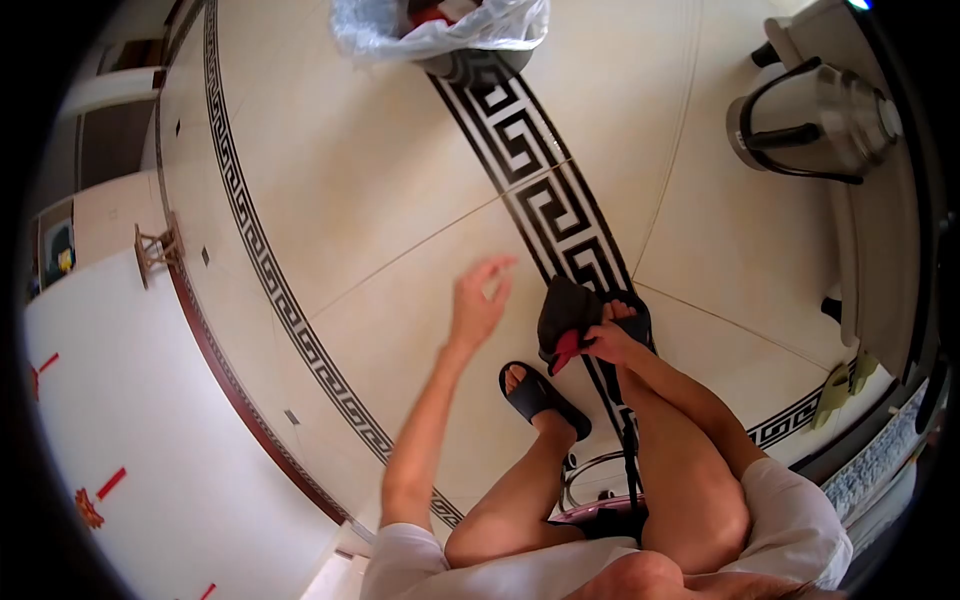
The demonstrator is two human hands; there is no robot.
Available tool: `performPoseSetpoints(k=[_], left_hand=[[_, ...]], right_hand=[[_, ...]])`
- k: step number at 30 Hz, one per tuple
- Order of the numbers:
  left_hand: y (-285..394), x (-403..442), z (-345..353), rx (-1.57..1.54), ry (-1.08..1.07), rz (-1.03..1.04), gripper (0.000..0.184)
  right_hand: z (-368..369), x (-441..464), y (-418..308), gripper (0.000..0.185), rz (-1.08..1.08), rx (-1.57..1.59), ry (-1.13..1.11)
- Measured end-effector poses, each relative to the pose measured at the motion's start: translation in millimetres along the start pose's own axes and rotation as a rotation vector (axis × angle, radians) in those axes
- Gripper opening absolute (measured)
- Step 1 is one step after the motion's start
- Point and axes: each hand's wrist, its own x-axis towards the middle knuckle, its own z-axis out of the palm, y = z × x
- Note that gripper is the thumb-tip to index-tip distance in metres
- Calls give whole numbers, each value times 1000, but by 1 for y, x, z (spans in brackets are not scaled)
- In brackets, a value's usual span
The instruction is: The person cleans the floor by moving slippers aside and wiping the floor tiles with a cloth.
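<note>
my right hand grips the red edge of a dark item just left of my right foot, while my left hand hangs loosely open over the floor, a bagged bin at the far side.

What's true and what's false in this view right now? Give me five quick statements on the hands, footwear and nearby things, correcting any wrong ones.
1. The right hand holds a dark item with a red part. True.
2. The left hand grips the dark item too. False: the left hand is apart from it and looks empty.
3. A plastic bag hangs over the rim of the bin. True.
4. The left foot is bare. False: it is in a black sandal.
5. The green slippers lie near the picture's right edge. True.
</note>
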Motion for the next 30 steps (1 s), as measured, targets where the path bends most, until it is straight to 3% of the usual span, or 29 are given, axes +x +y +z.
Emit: performPoseSetpoints(k=[2,3,5,7,9,11,13,16,20,23,26,30], left_hand=[[-49,-64,41,-298,-7,-373,26],[-64,-90,56,-347,-62,-530,30],[-70,-119,82,-543,-85,-723,37],[-62,-133,99,-828,-3,-790,41],[-58,-134,105,-841,50,-684,43],[-59,-132,107,-802,91,-598,41],[-57,-131,103,-743,90,-545,41],[-61,-139,98,-706,156,-475,34],[-61,-156,88,-644,276,-349,21],[-54,-162,85,-875,368,-290,17],[-60,-176,77,-579,315,-244,19],[-43,-186,59,-833,269,-223,23]], right_hand=[[5,-8,-7,26,-43,-416,27],[23,-23,-23,26,-63,-792,51],[36,-27,-33,25,-19,-749,72],[33,-19,-27,26,95,95,82],[-14,-7,-1,39,-122,-427,22],[-14,-7,1,51,-127,-471,-22],[50,-23,-36,63,92,-38,-26],[74,-27,-34,72,102,-227,23],[83,-25,-34,71,-38,-547,-92],[109,-34,-40,67,-98,-565,-118],[114,-35,-47,56,-119,-546,-156],[101,-42,-42,41,-141,-602,-125]])
